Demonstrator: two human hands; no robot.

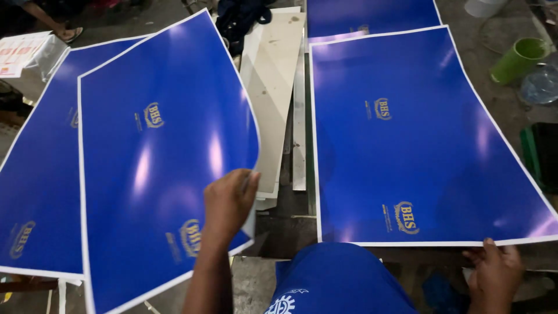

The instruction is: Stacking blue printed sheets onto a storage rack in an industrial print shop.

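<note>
My left hand [228,200] grips the right edge of a large glossy blue sheet [157,151] with a white border and small gold emblems; the sheet bows upward and lies over another blue sheet [35,174] of the same kind at the left. My right hand [494,270] pinches the near edge of a second blue sheet [418,139] lying flat at the right. A further blue sheet [366,14] shows beyond it. My knee in blue cloth [337,279] is between the hands.
Pale boards [273,75] lie between the two stacks. A green cup [519,58] and a clear plastic bag [540,86] sit at the right on the concrete floor. A white bucket [485,7] stands top right. Another person's foot in a sandal [68,34] is top left.
</note>
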